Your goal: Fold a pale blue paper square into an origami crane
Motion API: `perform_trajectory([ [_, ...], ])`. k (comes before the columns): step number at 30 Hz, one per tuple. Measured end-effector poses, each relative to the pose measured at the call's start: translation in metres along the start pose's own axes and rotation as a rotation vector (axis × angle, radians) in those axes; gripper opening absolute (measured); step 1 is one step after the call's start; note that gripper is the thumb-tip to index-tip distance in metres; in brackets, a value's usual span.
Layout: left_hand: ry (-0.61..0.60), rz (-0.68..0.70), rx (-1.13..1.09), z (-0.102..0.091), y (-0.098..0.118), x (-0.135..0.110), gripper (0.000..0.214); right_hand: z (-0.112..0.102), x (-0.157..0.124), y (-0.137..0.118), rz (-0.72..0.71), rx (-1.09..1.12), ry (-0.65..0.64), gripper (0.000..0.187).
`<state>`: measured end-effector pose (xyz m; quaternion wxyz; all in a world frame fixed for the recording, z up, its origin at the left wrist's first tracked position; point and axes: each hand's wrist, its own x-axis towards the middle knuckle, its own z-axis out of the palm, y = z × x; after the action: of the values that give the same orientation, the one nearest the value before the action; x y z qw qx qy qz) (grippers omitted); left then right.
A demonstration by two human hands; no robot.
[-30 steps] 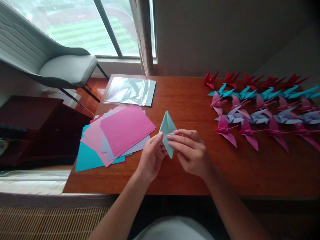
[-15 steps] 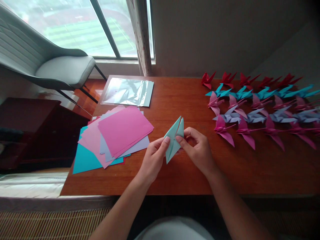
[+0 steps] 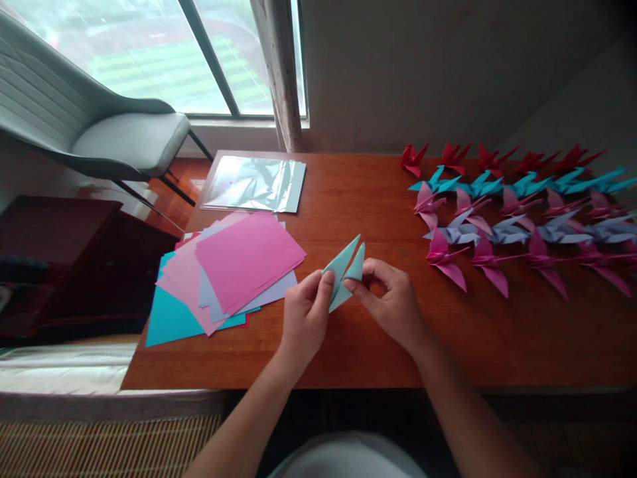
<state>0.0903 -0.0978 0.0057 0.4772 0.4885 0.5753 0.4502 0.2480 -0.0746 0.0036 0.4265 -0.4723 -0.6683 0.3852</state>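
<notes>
A pale mint folded paper [image 3: 340, 260], diamond-shaped with two pointed flaps at its far end, is held above the table between both hands. My left hand [image 3: 309, 309] pinches its left edge, thumb on top. On the other side my right hand [image 3: 391, 295] grips the right flap between thumb and fingers, and that flap stands apart from the left one with a gap between them. The fingers cover parts of the paper's sides.
Fanned coloured paper sheets [image 3: 249, 259] lie on the left of the wooden table [image 3: 348, 362]. Behind them is a clear plastic packet [image 3: 253, 182] of paper. Rows of folded paper cranes [image 3: 507, 229] fill the right side. A grey chair [image 3: 132, 139] stands by the window.
My right hand has folded the right flap outward and down a little, widening the gap. The left hand has turned slightly, and the paper's near tip shows less.
</notes>
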Motion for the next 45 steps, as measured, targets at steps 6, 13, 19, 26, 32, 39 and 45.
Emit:
perform_trajectory([
  [6, 0.092, 0.138, 0.191, 0.003, 0.002, -0.002, 0.043, 0.004, -0.002, 0.001, 0.084, 0.050, -0.041, 0.019],
  [13, -0.013, 0.182, 0.203, 0.004, 0.001, -0.005, 0.040, 0.000, 0.001, 0.001, 0.335, 0.386, 0.011, 0.036],
  [19, -0.091, 0.084, 0.109, 0.003, 0.002, -0.004, 0.038, -0.001, 0.001, 0.001, 0.330, 0.401, 0.157, 0.037],
  [26, -0.198, -0.029, -0.008, -0.001, 0.002, -0.003, 0.038, -0.003, 0.003, 0.005, 0.285, 0.366, 0.284, 0.038],
  [32, -0.223, -0.066, -0.048, -0.004, 0.002, 0.003, 0.039, -0.008, 0.004, 0.006, 0.260, 0.338, 0.265, 0.029],
  [39, -0.295, 0.048, 0.176, -0.024, 0.004, 0.004, 0.026, -0.034, -0.006, 0.008, 0.351, 0.215, -0.047, 0.020],
  [45, -0.135, 0.496, 0.854, -0.018, -0.013, 0.003, 0.024, -0.034, -0.018, 0.014, 0.184, -0.283, -0.021, 0.013],
])
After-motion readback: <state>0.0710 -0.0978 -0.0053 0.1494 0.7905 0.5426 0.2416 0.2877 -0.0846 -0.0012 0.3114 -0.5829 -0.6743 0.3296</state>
